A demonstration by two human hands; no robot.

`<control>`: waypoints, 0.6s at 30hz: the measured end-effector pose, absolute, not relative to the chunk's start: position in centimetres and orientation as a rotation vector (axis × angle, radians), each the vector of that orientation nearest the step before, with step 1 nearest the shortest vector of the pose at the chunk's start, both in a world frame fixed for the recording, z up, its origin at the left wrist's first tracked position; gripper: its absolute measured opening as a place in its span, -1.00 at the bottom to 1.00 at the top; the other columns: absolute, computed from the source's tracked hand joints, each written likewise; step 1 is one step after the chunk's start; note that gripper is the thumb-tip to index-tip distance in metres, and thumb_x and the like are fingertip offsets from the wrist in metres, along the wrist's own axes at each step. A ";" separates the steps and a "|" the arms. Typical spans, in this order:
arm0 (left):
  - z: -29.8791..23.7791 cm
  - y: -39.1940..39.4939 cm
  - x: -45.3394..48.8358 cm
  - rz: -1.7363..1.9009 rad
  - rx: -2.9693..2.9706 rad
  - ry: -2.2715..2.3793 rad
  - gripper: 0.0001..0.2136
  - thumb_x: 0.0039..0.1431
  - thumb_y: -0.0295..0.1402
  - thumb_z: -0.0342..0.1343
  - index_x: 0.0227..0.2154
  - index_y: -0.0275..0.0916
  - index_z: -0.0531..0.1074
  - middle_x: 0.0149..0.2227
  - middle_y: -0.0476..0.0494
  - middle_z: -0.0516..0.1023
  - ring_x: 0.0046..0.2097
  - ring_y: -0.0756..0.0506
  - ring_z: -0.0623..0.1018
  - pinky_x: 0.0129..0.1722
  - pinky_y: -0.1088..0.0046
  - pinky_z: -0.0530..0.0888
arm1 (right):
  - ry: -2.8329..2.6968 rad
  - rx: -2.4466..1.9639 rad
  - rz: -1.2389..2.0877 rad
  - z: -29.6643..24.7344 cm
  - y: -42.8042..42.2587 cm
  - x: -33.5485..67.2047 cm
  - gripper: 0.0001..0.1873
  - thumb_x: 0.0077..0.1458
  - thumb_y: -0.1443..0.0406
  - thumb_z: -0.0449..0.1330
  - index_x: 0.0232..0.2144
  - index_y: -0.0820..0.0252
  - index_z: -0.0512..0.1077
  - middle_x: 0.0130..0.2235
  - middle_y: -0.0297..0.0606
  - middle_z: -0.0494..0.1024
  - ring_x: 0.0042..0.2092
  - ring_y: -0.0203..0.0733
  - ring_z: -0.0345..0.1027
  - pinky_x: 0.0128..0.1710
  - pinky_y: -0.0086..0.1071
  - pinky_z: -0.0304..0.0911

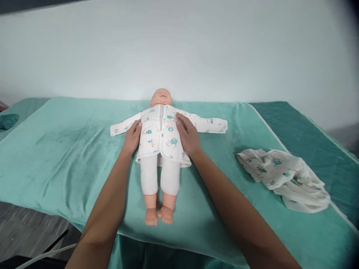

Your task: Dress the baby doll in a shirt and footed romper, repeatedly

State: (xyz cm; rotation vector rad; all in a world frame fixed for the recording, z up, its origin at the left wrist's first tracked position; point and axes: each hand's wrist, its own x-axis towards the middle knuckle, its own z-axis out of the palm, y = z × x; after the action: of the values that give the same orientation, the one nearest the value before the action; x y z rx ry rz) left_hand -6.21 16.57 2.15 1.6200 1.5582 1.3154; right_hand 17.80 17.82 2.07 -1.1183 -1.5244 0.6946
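Observation:
A baby doll lies on its back, head toward the wall and bare feet toward me. It wears a white jacket with a green and pink print, and white covers its legs down to the calves. The jacket's front edges meet near the middle, with a narrow gap at the chest. My left hand is closed against one side of the doll's torso, under the sleeve. On the other side my right hand grips the torso, fingers over the jacket near the armpit. Both sleeves stretch outward; the doll's hands are hidden.
Crumpled white printed clothing lies to the right on the green cloth covering the table. A darker green cloth shows at the far right. Behind stands a pale wall. A white cable runs at lower left.

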 end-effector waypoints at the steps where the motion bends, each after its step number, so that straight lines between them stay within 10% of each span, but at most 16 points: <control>1: 2.2 16.6 -6.2 1.316 1.608 1.546 -0.55 0.39 -0.03 -0.06 0.12 -0.15 0.49 0.25 -0.17 0.50 0.28 -0.20 0.44 0.32 0.19 0.30 | -1.513 -1.119 0.721 2.1 17.7 17.8 -0.54 0.33 0.02 0.06 0.15 0.03 0.44 0.24 -0.22 0.49 0.28 -0.06 0.32 0.35 -0.02 0.17; 11: 0.9 17.0 -6.9 1.413 1.512 1.691 -0.72 0.30 -0.24 0.04 -0.02 -0.18 0.50 -0.33 -0.08 0.59 -0.27 -0.12 0.54 -0.15 0.30 0.48 | -1.264 -1.291 0.579 0.9 15.9 19.5 -0.67 0.17 0.07 0.19 -0.15 0.16 0.50 -0.06 -0.13 0.60 -0.01 -0.08 0.46 0.08 -0.09 0.37; 18: 0.3 16.6 -10.4 1.477 1.657 2.337 -0.50 0.02 -0.55 0.10 0.08 -0.22 0.48 0.15 -0.40 0.45 0.23 -0.44 0.33 0.18 -0.14 0.27 | -1.289 -1.529 0.772 1.0 16.0 22.0 -0.66 0.17 0.00 0.17 -0.42 0.11 0.46 -0.36 -0.23 0.59 -0.32 -0.10 0.45 -0.22 -0.17 0.39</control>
State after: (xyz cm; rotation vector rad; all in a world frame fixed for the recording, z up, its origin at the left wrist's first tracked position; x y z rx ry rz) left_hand -10.45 16.61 0.28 1.6569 2.3370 1.4769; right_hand 22.00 16.02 0.96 -1.5287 -1.2894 0.7716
